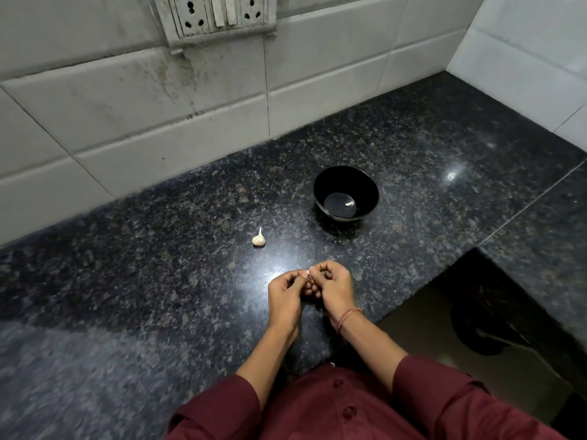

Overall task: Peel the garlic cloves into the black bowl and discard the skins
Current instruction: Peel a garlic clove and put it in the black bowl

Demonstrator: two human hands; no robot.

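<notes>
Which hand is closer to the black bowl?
Right. The right hand is straight in front of the black bowl, on the person's side; the left hand is farther left. Both pinch a garlic clove.

The person wears a dark maroon shirt [305,408], filling the lower middle of the frame, with round buttons [348,411] of the same colour down its front. The left sleeve [219,408] and the right sleeve [444,392] are long and sit bunched in folds partway up the forearms. A thin reddish thread band [347,317] circles the wrist behind the right hand [333,284].
</notes>
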